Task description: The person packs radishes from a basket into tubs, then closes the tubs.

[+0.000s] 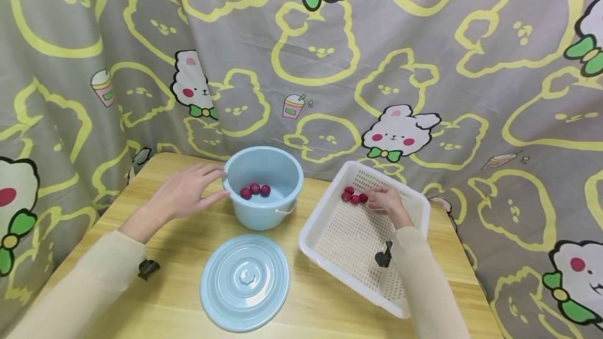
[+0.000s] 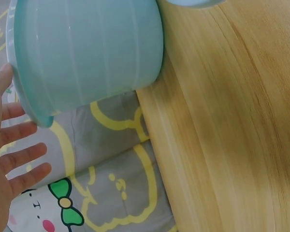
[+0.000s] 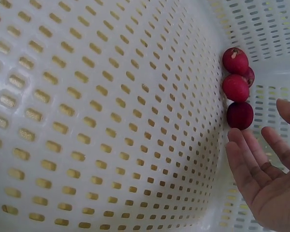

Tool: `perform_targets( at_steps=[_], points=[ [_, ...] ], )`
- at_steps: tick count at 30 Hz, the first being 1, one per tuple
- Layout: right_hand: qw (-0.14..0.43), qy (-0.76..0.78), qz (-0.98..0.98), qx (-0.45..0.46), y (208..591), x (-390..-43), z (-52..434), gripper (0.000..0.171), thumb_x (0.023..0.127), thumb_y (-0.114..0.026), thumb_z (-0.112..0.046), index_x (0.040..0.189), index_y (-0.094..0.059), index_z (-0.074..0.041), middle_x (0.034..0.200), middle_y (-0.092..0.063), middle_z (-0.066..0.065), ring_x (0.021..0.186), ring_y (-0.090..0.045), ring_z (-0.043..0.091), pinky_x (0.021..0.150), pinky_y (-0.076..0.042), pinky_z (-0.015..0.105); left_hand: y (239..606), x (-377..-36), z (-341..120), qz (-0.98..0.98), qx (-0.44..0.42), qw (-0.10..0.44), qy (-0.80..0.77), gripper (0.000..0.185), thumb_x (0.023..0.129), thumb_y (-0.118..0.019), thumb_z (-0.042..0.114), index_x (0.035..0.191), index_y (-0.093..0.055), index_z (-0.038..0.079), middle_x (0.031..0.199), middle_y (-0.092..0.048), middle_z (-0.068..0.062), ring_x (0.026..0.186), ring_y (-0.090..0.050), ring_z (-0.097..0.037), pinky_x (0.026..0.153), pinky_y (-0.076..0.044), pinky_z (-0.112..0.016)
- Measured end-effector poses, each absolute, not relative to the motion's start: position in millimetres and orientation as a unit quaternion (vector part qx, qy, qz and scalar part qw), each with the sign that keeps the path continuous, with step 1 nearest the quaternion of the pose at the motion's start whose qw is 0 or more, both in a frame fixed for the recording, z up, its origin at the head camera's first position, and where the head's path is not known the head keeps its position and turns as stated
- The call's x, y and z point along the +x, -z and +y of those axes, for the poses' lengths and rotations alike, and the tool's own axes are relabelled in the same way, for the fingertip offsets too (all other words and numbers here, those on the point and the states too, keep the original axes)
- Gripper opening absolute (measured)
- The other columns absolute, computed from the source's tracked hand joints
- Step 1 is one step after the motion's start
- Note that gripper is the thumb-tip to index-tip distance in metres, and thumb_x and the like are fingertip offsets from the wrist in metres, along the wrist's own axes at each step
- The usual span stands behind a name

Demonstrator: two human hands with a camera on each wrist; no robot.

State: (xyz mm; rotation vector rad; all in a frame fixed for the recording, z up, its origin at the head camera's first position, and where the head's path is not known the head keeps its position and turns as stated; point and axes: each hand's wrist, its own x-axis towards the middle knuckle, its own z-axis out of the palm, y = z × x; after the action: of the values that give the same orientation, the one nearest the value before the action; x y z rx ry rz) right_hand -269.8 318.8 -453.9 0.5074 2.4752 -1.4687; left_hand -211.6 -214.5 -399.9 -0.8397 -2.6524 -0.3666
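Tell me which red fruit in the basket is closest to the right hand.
The fruit at the near end of the row in the basket, darker than the others; it lies just off the right hand's fingertips, while the rest sit farther along the wall.

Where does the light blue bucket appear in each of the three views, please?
Head view: the light blue bucket stands at centre on the wooden table, with the left hand at its rim.
Left wrist view: the bucket fills the upper left, lying sideways in the frame.
Right wrist view: not in it; only the white basket shows.
Shared landmark: the left hand beside the bucket.
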Motion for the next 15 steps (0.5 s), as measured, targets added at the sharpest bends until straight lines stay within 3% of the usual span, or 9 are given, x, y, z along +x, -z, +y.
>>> perform_targets(
  at_steps=[15],
  points=[
    [0.139, 0.492, 0.848, 0.142, 466.3, -272.2, 324.3, 0.053, 0.107, -0.064, -0.030, 0.149, -0.055, 0.000, 0.137, -0.068, 0.022, 0.095, -0.076, 0.023, 0.090, -0.065, 0.038, 399.8, -211.0, -213.2, -0.932, -0.293, 0.165, 0.131, 0.048, 0.098, -0.073, 0.047, 0.130, -0.071, 0.012, 0.136, -0.071, -0.012, 0.124, -0.068, -0.037, 0.087, -0.062, -0.059]
  ],
)
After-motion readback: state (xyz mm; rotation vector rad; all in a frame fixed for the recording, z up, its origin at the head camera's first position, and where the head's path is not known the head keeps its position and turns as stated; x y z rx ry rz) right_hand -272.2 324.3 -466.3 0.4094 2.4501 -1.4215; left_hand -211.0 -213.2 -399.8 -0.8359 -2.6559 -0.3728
